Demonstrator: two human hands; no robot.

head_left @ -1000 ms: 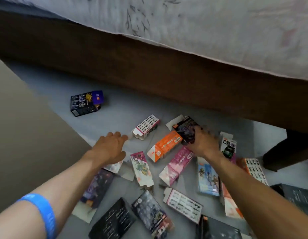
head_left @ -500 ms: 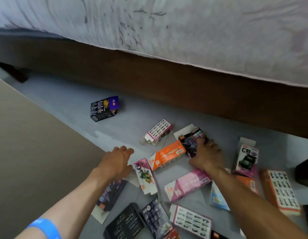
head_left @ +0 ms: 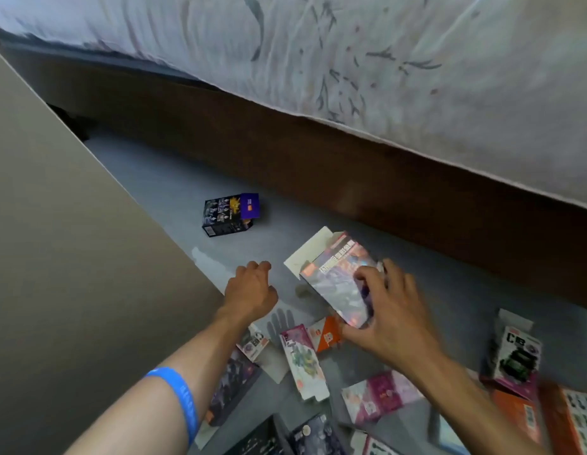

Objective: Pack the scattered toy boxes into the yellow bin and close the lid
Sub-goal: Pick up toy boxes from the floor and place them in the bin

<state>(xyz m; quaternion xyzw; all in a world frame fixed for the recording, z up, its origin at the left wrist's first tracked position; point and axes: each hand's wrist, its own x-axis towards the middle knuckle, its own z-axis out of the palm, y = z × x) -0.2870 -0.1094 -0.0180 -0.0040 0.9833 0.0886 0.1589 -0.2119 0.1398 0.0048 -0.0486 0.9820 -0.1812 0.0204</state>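
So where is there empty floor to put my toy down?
Bare grey floor lies between the black and purple box, the bed frame and the tan panel. Near the right hand, boxes crowd the floor.

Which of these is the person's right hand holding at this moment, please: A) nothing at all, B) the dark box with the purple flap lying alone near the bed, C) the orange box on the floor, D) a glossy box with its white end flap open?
D: the right hand grips the glossy box, lifted off the floor with its white flap open, while the dark box with the purple flap lies alone by the bed.
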